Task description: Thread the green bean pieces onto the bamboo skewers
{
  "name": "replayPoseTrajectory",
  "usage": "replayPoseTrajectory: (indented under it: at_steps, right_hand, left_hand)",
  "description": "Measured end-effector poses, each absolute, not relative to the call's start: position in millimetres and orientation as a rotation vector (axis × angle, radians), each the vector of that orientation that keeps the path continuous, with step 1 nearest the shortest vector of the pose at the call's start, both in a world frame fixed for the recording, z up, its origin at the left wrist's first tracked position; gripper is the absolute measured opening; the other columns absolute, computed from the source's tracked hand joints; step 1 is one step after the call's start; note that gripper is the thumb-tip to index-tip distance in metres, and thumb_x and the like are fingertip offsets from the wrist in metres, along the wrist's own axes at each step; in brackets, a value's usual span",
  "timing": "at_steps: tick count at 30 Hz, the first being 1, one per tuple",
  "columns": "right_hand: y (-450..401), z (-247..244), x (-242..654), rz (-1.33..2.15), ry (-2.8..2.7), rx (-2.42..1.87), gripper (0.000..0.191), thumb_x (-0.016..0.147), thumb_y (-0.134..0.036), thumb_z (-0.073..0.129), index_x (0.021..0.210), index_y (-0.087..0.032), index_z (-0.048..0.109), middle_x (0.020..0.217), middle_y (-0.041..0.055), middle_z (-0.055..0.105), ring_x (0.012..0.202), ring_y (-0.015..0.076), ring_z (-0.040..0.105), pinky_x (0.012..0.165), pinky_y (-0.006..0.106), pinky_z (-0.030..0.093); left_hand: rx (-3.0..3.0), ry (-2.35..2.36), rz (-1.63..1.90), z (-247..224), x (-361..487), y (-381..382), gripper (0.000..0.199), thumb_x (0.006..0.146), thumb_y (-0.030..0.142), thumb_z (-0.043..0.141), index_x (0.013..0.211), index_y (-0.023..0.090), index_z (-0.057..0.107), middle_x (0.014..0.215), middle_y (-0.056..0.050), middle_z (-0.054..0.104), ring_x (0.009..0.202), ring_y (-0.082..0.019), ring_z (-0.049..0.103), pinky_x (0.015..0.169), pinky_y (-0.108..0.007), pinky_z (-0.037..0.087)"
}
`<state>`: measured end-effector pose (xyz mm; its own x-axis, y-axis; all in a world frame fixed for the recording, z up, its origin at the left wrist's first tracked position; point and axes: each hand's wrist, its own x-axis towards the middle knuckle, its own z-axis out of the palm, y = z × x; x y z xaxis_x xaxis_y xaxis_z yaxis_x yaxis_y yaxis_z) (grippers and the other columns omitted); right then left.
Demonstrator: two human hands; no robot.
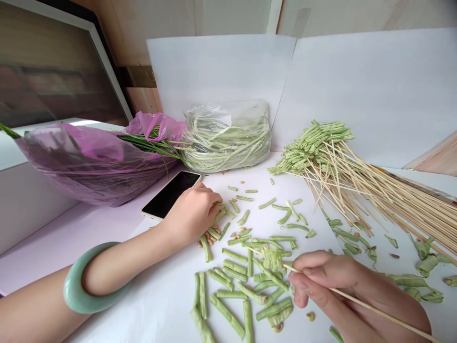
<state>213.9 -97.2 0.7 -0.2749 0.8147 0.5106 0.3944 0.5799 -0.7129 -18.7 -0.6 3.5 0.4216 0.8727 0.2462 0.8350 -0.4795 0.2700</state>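
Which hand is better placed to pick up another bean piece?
Probably the left hand: its fingertips rest among the loose pale-green bean pieces, while the right hand is occupied gripping a thin bamboo skewer.

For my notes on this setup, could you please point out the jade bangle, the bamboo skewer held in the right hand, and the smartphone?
Jade bangle [74, 286]: head view, on its outer band.
Bamboo skewer [360, 303]: head view, on its bare shaft.
Smartphone [170, 194]: head view, on its dark screen.
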Motion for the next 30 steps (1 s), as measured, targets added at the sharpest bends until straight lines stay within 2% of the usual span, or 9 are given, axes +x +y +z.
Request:
replayPoseTrajectory:
  at_steps: [3, 8, 11, 14, 18, 21, 27, 30]
  right_hand:
    - [-95.1, -0.1, 214.9, 0.498, -1.866, -1.002, 0.02, 0.086, -0.011, 0.05, 0.07, -0.022, 0.048, 0.065, -0.0056, 0.061, 0.062, 0.0091, 0.063, 0.056, 0.015, 0.051]
    - [-90.6, -0.7, 218.3, 0.352, -1.797, -0.962, 0.018, 0.084, -0.012, 0.051, 0.069, -0.022, 0.05, 0.063, -0.0048, 0.061, 0.058, 0.0081, 0.064, 0.056, 0.012, 0.051]
    - [-89.1, 1.5, 218.2, 0.379, -1.765, -0.969, 0.015, 0.083, -0.012, 0.052, 0.072, -0.022, 0.05, 0.064, -0.0045, 0.061, 0.055, 0.0083, 0.063, 0.054, 0.013, 0.052]
    - [-89.4, 4.7, 215.2, 0.416, -1.762, -0.97, 0.018, 0.084, -0.013, 0.051, 0.069, -0.022, 0.049, 0.058, -0.0055, 0.059, 0.054, 0.0083, 0.062, 0.051, 0.012, 0.051]
    - [-90.9, 6.1, 212.2, 0.445, -1.756, -0.976, 0.018, 0.082, -0.014, 0.052, 0.067, -0.023, 0.049, 0.056, -0.0062, 0.059, 0.049, 0.008, 0.06, 0.046, 0.012, 0.05]
    - [-90.6, 5.2, 211.5, 0.45, -1.754, -0.996, 0.018, 0.082, -0.014, 0.051, 0.066, -0.023, 0.049, 0.058, -0.0058, 0.06, 0.049, 0.0089, 0.061, 0.045, 0.013, 0.05]
    - [-90.4, 1.7, 212.8, 0.51, -1.721, -0.994, 0.017, 0.082, -0.015, 0.053, 0.067, -0.023, 0.05, 0.061, -0.0051, 0.061, 0.051, 0.0114, 0.062, 0.045, 0.017, 0.051]
    - [-91.4, -0.3, 214.5, 0.571, -1.671, -1.019, 0.016, 0.083, -0.015, 0.051, 0.071, -0.025, 0.05, 0.061, -0.0046, 0.061, 0.052, 0.014, 0.062, 0.046, 0.022, 0.052]
  left_hand:
    - [2.506, 1.454, 0.675, 9.5, -18.0, -5.4, 0.026, 0.083, 0.015, 0.045, 0.096, 0.015, 0.067, 0.088, -0.008, 0.068, 0.091, -0.023, 0.056, 0.08, -0.034, 0.045]
    - [1.962, 1.142, 0.757, 11.0, -12.5, -16.4, 0.017, 0.085, 0.024, 0.046, 0.086, 0.015, 0.06, 0.077, -0.003, 0.065, 0.063, -0.012, 0.059, 0.062, -0.025, 0.048]
    - [1.579, 0.885, 0.782, 6.1, -8.5, -21.2, 0.006, 0.078, 0.018, 0.056, 0.076, 0.014, 0.054, 0.076, -0.005, 0.066, 0.072, -0.015, 0.065, 0.066, -0.024, 0.05]
    - [1.392, 0.772, 0.77, 2.8, -6.2, -24.5, 0.01, 0.074, 0.014, 0.061, 0.071, 0.014, 0.052, 0.068, -0.003, 0.066, 0.071, -0.016, 0.067, 0.064, -0.024, 0.052]
    - [1.375, 0.687, 0.722, 4.0, -7.3, -26.6, 0.005, 0.076, 0.013, 0.063, 0.08, 0.011, 0.062, 0.064, -0.001, 0.064, 0.06, -0.009, 0.062, 0.059, -0.018, 0.05]
    - [1.366, 0.642, 0.698, 6.1, -8.6, -27.0, 0.016, 0.078, 0.012, 0.061, 0.094, 0.012, 0.068, 0.068, 0.0, 0.063, 0.06, -0.007, 0.06, 0.059, -0.017, 0.049]
    - [1.259, 0.552, 0.716, 4.4, -6.5, -28.5, 0.03, 0.081, 0.009, 0.058, 0.111, 0.013, 0.062, 0.067, 0.001, 0.063, 0.067, -0.009, 0.063, 0.067, -0.019, 0.05]
    - [1.178, 0.515, 0.737, 1.1, -5.5, -27.4, 0.026, 0.079, 0.012, 0.062, 0.105, 0.012, 0.062, 0.072, -0.002, 0.067, 0.068, -0.011, 0.065, 0.069, -0.022, 0.052]
